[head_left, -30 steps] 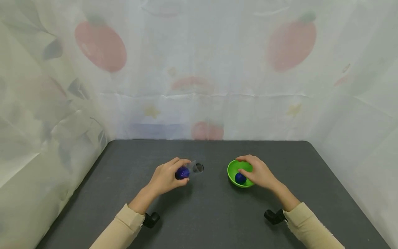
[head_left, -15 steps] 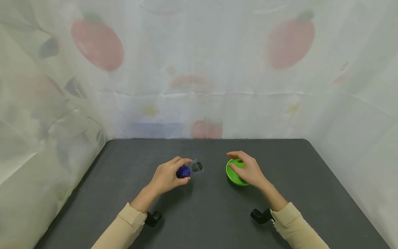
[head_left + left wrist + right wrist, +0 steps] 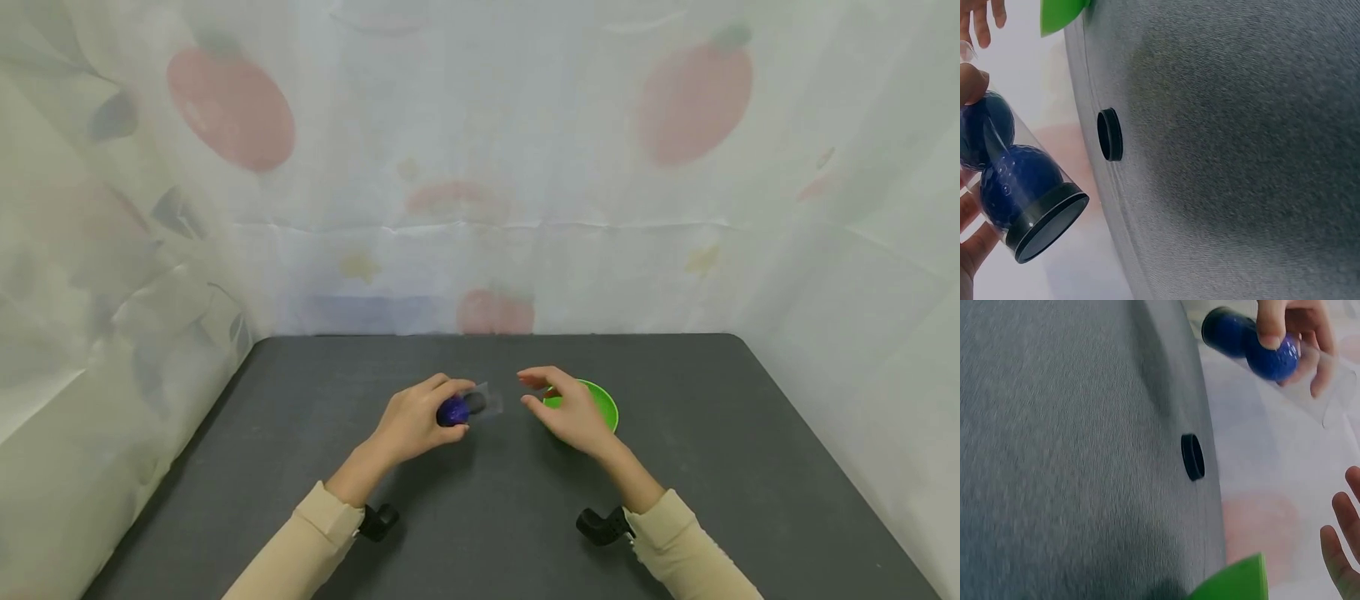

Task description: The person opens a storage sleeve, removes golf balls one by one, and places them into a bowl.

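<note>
My left hand (image 3: 441, 405) grips a clear plastic tube (image 3: 483, 404), which it holds tilted just above the dark table (image 3: 480, 517). The left wrist view shows two dark blue balls (image 3: 1016, 181) inside the tube, with a black cap (image 3: 1047, 222) on its bottom end. My right hand (image 3: 529, 390) hovers open with thumb and fingers apart, between the tube's mouth and the green bowl (image 3: 602, 405). I see nothing in it. A loose black lid (image 3: 1193, 457) lies on the table close to the tube. My right hand hides the inside of the bowl.
Translucent curtains printed with fruit close off the back and both sides of the table. The table's rounded back corners (image 3: 738, 340) meet the curtain. Black wrist camera mounts (image 3: 600, 527) sit under both beige sleeves.
My right hand has left the green bowl and moved left toward the tube's mouth. The blue ball seen in the bowl is out of sight now. My left hand barely moved.
</note>
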